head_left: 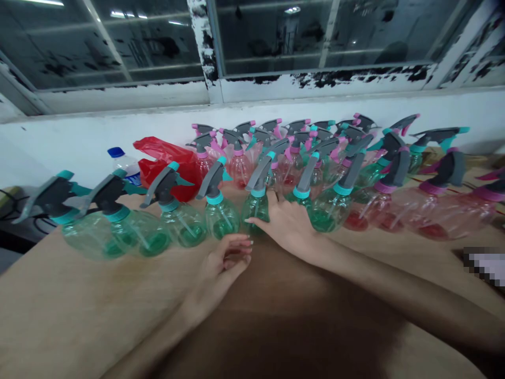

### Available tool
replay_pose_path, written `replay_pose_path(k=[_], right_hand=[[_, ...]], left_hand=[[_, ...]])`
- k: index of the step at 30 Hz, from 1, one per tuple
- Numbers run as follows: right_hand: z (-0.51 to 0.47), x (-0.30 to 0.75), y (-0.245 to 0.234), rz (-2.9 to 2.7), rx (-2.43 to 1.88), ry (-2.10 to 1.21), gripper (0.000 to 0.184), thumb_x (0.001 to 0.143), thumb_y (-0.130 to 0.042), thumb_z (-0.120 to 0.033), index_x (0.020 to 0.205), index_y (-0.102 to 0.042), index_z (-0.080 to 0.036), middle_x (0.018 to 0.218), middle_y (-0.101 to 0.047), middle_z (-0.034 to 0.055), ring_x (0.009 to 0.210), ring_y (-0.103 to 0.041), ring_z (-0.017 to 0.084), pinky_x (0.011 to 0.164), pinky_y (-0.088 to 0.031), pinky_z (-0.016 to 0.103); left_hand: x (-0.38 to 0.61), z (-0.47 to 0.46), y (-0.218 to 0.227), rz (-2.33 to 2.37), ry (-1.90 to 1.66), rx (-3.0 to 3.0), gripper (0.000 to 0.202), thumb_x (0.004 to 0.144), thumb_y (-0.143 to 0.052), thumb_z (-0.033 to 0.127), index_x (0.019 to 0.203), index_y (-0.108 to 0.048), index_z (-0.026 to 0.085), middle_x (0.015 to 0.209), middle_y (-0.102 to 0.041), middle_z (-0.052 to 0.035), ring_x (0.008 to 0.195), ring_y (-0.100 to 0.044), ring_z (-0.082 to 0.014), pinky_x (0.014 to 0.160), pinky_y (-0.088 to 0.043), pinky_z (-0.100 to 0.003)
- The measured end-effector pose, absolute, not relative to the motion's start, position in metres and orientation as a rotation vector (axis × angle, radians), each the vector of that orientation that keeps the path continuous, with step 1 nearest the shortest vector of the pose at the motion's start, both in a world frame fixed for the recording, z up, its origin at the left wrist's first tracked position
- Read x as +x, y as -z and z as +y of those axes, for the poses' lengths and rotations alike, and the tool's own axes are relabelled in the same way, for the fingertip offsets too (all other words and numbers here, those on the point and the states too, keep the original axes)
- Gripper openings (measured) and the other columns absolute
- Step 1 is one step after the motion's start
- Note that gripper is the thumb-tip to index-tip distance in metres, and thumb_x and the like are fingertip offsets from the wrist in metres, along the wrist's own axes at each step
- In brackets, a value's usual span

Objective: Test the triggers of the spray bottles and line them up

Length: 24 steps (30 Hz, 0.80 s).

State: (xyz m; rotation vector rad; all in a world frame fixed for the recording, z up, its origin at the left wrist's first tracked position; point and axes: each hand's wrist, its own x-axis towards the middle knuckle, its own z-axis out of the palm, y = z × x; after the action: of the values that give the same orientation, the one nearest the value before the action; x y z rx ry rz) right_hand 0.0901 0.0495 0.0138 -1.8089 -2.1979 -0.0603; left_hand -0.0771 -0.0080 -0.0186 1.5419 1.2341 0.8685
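My right hand (290,223) is at a spray bottle (254,207) with a clear green body, a turquoise collar and a grey trigger head. Its thumb lies across the bottle's front and the other fingers go round the right side, partly hidden. Lower and to the left, my left hand (224,263) hovers over the tabletop, fingers loosely bent and apart, holding nothing. Just beyond it stands another green spray bottle (223,218). More green bottles, such as one on the left (185,226), form the front row.
Pink spray bottles (389,208) continue the row rightward, with several more crowded behind. A red plastic bag (165,158) and a blue-capped bottle (124,166) are at the back left. The wooden table (79,316) meets a white wall (79,137) under windows. Cables (39,223) lie left.
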Motion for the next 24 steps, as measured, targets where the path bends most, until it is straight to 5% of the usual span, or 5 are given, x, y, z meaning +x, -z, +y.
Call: replay_pose_path(k=[4, 7, 12, 16, 24], right_hand=[[0.036, 0.098, -0.02, -2.169, -1.741, 0.065, 0.074, 0.083, -0.054, -0.055, 0.136, -0.037, -0.006, 0.108, -0.066, 0.0203, 0.079, -0.067, 0.031, 0.058, -0.048, 0.038], [0.02, 0.115, -0.025, -2.165, -1.617, 0.085, 0.059, 0.086, -0.053, -0.049, 0.133, -0.044, -0.014, 0.113, -0.066, 0.0151, 0.078, -0.067, 0.028, 0.055, -0.047, 0.034], [0.006, 0.158, -0.024, -2.017, -1.451, 0.071, 0.029, 0.09, -0.049, -0.043, 0.102, -0.066, -0.022, 0.079, -0.072, 0.0027, 0.059, -0.064, 0.016, 0.055, -0.043, 0.027], [0.007, 0.184, -0.012, -1.927, -1.495, 0.073, 0.03, 0.09, -0.049, -0.044, 0.099, -0.067, -0.021, 0.072, -0.07, 0.002, 0.055, -0.062, 0.015, 0.055, -0.044, 0.027], [0.016, 0.192, 0.008, -1.973, -1.604, -0.025, 0.049, 0.089, -0.047, -0.048, 0.124, -0.052, -0.015, 0.104, -0.068, 0.0111, 0.069, -0.066, 0.023, 0.059, -0.05, 0.036]], left_hand=[[-0.073, -0.006, 0.015, 1.226, -0.824, 1.549, 0.027, 0.08, -0.056, 0.028, 0.106, -0.054, 0.023, 0.106, -0.063, -0.0053, 0.101, -0.06, -0.0216, 0.089, -0.049, -0.04], [-0.067, -0.004, 0.011, 1.2, -0.814, 1.56, 0.026, 0.08, -0.056, 0.028, 0.105, -0.054, 0.022, 0.106, -0.062, -0.0064, 0.101, -0.06, -0.0217, 0.088, -0.049, -0.04], [-0.051, 0.004, 0.007, 1.183, -0.803, 1.577, 0.026, 0.08, -0.057, 0.026, 0.105, -0.053, 0.022, 0.105, -0.064, -0.0061, 0.098, -0.062, -0.0215, 0.087, -0.048, -0.04], [-0.035, 0.013, 0.006, 1.173, -0.812, 1.618, 0.025, 0.082, -0.058, 0.026, 0.107, -0.053, 0.023, 0.107, -0.065, -0.0063, 0.099, -0.062, -0.0219, 0.087, -0.047, -0.041], [-0.015, 0.024, 0.002, 1.133, -0.85, 1.667, 0.025, 0.085, -0.057, 0.025, 0.11, -0.053, 0.024, 0.109, -0.064, -0.0054, 0.099, -0.063, -0.0215, 0.085, -0.047, -0.041]])
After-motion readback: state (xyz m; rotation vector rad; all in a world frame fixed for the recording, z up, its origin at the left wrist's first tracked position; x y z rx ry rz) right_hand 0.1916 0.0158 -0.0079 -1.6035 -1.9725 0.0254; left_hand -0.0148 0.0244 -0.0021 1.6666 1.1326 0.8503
